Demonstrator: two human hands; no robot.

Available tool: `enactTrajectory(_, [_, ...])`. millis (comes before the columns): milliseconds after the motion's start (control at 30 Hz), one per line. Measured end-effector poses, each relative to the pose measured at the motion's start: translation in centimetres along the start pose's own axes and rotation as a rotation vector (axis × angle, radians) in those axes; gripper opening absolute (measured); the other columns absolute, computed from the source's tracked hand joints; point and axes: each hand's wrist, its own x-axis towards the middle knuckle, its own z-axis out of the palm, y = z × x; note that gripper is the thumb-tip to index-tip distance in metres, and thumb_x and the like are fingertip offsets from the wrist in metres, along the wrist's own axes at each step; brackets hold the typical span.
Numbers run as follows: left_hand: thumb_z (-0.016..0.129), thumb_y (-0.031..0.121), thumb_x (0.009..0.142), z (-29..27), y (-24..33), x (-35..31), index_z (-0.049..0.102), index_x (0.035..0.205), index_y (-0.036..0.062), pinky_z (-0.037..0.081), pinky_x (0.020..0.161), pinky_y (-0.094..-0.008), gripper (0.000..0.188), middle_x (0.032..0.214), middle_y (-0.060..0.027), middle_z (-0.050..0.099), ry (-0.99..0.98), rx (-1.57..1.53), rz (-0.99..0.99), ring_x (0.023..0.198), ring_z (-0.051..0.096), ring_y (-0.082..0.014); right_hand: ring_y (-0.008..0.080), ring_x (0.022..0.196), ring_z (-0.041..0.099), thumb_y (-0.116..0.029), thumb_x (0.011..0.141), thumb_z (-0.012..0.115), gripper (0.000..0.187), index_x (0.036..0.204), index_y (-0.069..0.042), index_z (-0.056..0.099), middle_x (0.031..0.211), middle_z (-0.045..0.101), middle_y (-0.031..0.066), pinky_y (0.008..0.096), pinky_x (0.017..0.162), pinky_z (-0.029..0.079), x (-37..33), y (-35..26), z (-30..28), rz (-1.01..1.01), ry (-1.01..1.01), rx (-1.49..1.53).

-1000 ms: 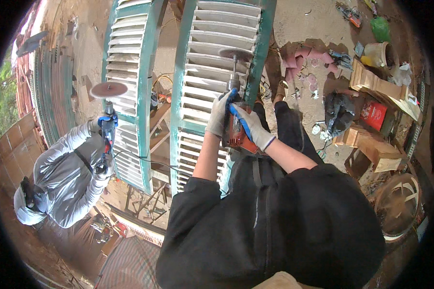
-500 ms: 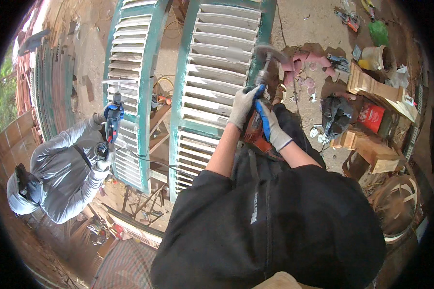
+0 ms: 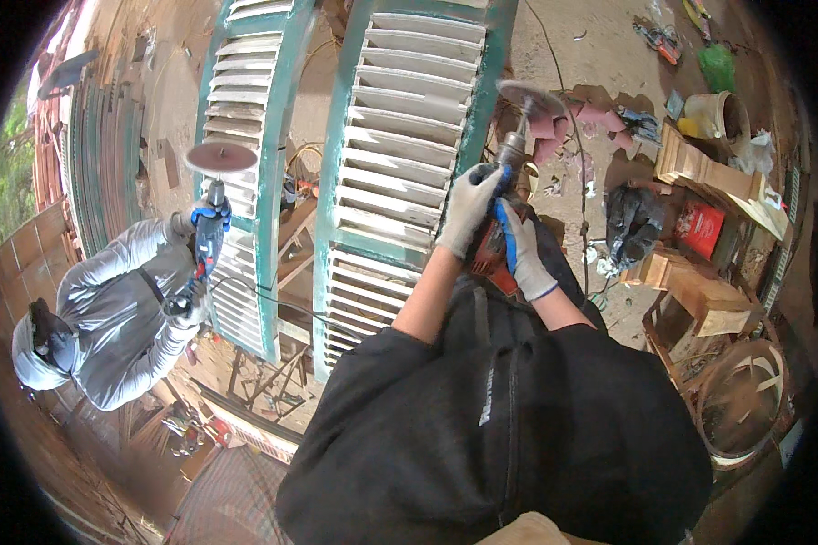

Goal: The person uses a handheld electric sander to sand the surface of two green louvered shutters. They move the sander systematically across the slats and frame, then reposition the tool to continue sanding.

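My left hand [image 3: 469, 211], in a pale glove with blue on the fingers, is closed around the front of a red and dark power drill [image 3: 493, 265], just behind its metal chuck. Wrapped round the rear part is my right hand [image 3: 525, 256], gloved the same way. From the chuck [image 3: 511, 150] runs a shaft with a round sanding disc [image 3: 531, 96], slightly blurred. The disc is beyond the right edge of a green-framed louvered shutter [image 3: 400, 145], with no visible contact. The shutter's pale slats look worn, and my hands partly cover its right edge.
At left a co-worker [image 3: 127, 300] holds another drill with a disc [image 3: 220, 157] over a second shutter [image 3: 241, 100]. A cable [image 3: 577, 145] trails on my right. Wooden pieces [image 3: 700, 282], a bucket [image 3: 723, 118], a black bag [image 3: 634, 222] and pink discs [image 3: 600, 115] lie there too.
My hands and drill have shifted slightly right, and the disc has moved off the shutter's right edge. The co-worker's disc has tilted, showing its face. The cable on my right has shifted.
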Motion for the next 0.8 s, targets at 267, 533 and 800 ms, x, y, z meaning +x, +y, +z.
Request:
enactTrajectory(267, [0.062,0.028,0.089,-9.1,2.6,1.0,0.068,0.096,-0.0006,0.047,0.063,-0.0255,0.030,0.083,-0.0041,0.066,0.256,-0.284,-0.210,0.069,0.059,-0.0116,0.0119,0.076,0.059,-0.049,0.075,0.074,0.056,0.100,0.001,0.067,0.089,0.065,0.0033,0.0280,0.068,0.046,3.2,2.3,9.8,0.222,-0.152,-0.329])
enactTrajectory(533, [0.062,0.033,0.088,-9.0,2.2,2.3,0.060,0.111,-0.0047,0.048,0.079,-0.0281,0.044,0.101,-0.0107,0.064,-0.045,-0.245,-0.196,0.091,0.060,-0.0158,0.0116,0.086,0.060,-0.034,0.082,0.072,0.040,0.107,-0.004,0.066,0.095,0.067,0.0019,0.0271,0.080,0.047,2.4,-1.7,7.5,0.163,-0.321,-0.197])
enactTrajectory(800, [0.051,0.046,0.084,-3.6,3.3,-0.9,0.053,0.116,-0.0033,0.035,0.105,-0.0535,0.058,0.122,-0.0229,0.055,-0.662,-0.922,-0.044,0.117,0.050,-0.0415,0.0105,0.093,0.059,-0.029,0.084,0.071,0.041,0.114,-0.004,0.060,0.109,0.065,0.0031,0.0283,0.084,0.047,-1.6,-9.0,4.8,0.179,-0.552,-0.167])
